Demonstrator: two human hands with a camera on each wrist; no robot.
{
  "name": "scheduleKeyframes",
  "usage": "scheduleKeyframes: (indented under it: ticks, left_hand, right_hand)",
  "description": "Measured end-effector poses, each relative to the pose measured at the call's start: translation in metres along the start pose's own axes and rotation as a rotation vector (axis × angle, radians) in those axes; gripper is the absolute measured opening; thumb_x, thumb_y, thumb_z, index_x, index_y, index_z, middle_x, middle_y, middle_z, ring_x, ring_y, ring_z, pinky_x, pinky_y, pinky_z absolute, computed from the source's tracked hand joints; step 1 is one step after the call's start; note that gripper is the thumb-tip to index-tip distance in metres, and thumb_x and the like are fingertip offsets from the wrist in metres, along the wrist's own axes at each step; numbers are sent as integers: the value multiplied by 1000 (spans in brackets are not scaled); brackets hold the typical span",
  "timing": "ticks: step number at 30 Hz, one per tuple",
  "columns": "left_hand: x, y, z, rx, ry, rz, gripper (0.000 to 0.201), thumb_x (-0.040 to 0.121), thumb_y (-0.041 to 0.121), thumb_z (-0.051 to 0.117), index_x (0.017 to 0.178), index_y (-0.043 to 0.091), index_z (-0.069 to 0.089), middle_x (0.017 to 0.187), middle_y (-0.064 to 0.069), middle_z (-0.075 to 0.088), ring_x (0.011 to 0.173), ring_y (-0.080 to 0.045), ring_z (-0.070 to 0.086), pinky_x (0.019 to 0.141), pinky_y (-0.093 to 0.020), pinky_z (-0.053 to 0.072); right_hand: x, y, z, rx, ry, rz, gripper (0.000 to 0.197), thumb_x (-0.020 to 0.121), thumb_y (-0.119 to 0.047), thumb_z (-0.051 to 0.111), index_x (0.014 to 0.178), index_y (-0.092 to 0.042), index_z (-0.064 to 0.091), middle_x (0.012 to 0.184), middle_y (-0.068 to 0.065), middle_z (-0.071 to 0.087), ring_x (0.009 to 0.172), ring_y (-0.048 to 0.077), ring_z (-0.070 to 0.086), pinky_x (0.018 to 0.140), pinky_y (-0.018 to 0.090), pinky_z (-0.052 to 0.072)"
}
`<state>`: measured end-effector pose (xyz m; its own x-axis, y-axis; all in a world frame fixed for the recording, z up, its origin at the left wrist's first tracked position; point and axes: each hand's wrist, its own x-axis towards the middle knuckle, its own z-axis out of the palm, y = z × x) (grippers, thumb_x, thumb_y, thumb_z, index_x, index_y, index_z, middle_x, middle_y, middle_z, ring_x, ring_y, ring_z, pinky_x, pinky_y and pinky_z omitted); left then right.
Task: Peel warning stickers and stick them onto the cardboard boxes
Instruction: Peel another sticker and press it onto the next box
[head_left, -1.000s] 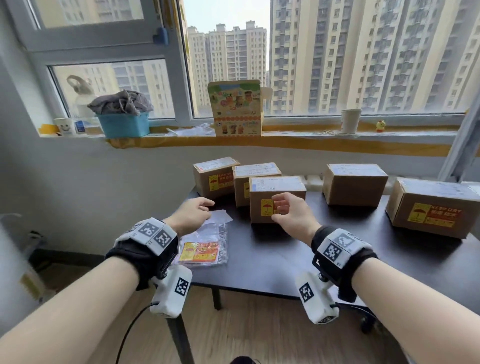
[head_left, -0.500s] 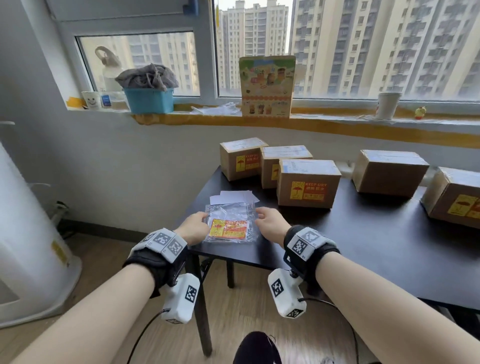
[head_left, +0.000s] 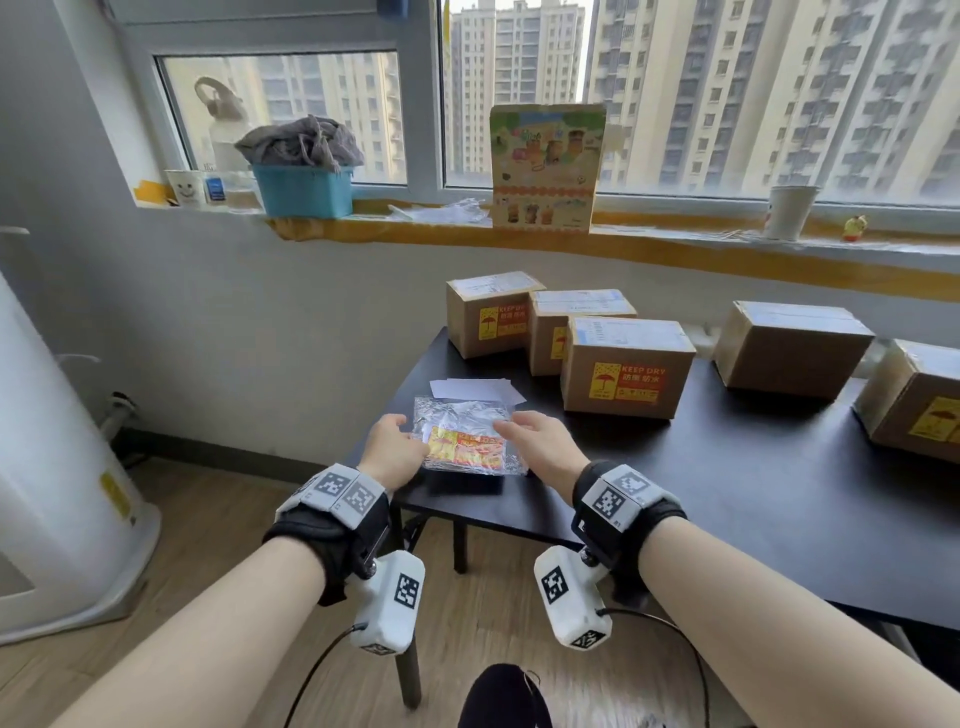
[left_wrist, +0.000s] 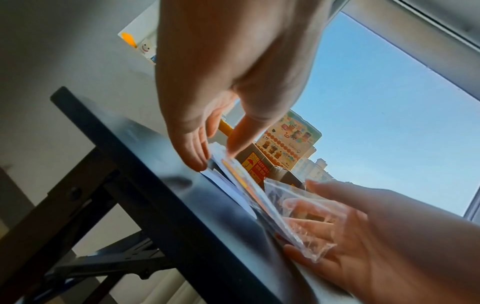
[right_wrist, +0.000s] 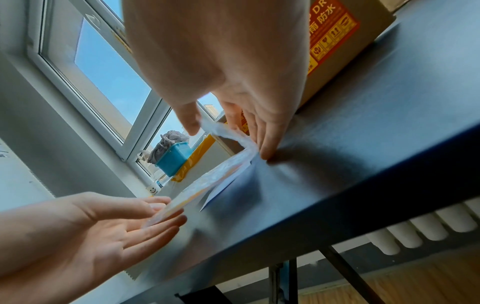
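Now my left hand and right hand pinch the sticker bag at nine and three o'clock. I should lift it level off the bench, then open its mouth.

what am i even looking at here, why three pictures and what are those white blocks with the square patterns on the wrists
These are one moment seen from three cameras worn by a person. The head view looks down from the forehead at both arms. The white blocks under the wristbands are the wrist cameras; each looks along its hand at the fingers, which gives the other two pictures.

The left hand and the right hand both hold a clear plastic bag of stickers, one at each side, at the corner of a black table. The bag's left end is lifted off the table. White paper slips lie just behind it.

Five cardboard boxes stand further back. Four show a yellow and red sticker, such as the nearest box. The plain box shows none on its visible sides.
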<state>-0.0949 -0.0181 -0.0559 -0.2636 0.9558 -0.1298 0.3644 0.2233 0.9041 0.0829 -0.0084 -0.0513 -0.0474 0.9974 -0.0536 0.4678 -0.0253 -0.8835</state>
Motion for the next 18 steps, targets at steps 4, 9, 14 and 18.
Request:
scheduleKeyframes:
  ticks: [4,9,14,18]
  left_hand:
    - [-7,6,5,-213,-61,-39,41,83,-15,54,122,-4,52,113,-19,61,92,-29,60,88,-43,51]
    - [-14,15,5,-329,-135,-67,46,88,-13,48,129,7,44,109,-21,61,83,-28,65,52,-28,58]
    - [-18,24,6,-339,-124,-30,41,90,-15,44,125,6,46,92,-15,62,79,-29,65,47,-26,57]
    - [-27,37,11,-319,-117,-9,41,88,-17,45,124,4,48,97,-18,58,87,-34,61,42,-22,54]
  right_hand:
    - [-3,3,-6,94,23,10,56,87,-23,63,137,-7,42,133,11,54,116,22,56,97,29,44]
    - [-7,5,-25,188,93,-43,36,89,-3,52,125,-3,51,119,10,62,101,19,61,86,30,50]
    - [-10,9,-48,174,146,-44,38,87,0,53,125,-5,51,116,10,61,103,22,59,87,34,51]
    - [-20,2,-64,180,184,-101,44,85,-4,63,126,-8,49,117,8,60,106,20,59,92,31,49]
